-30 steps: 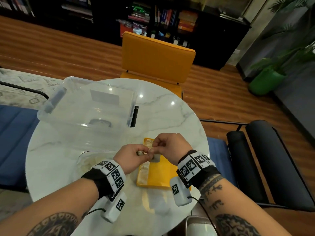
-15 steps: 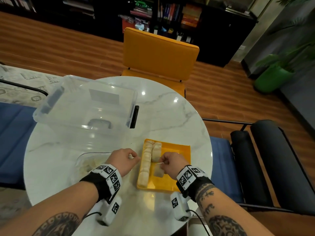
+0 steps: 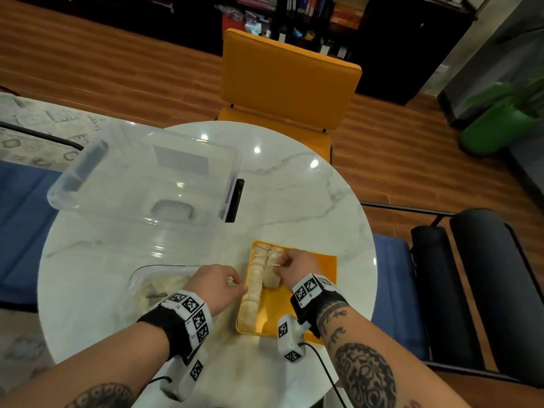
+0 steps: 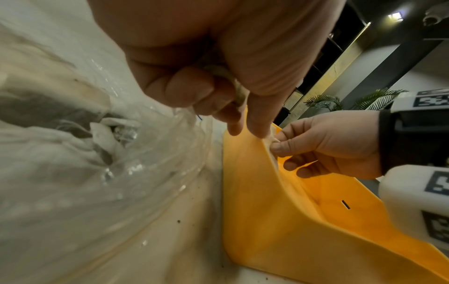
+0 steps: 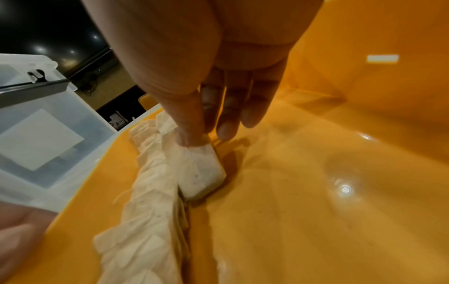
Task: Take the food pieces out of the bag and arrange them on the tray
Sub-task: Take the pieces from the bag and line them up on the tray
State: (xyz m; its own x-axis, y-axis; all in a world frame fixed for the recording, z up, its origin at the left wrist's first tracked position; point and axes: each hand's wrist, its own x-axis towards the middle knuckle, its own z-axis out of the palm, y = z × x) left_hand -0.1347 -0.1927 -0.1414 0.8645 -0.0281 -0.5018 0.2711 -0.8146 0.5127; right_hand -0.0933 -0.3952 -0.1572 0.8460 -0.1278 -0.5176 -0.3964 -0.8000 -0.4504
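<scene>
The right hand is pinching a pale food piece on the yellow tray; at its nine o'clock, the left hand is pinching a small scrap.

Round white marble table with three things on it.
A clear plastic bin sits well beyond the fingers of the left hand; a clear bag lies just left of them; the yellow tray, under the right hand's fingers, lies just beside the bag.
</scene>
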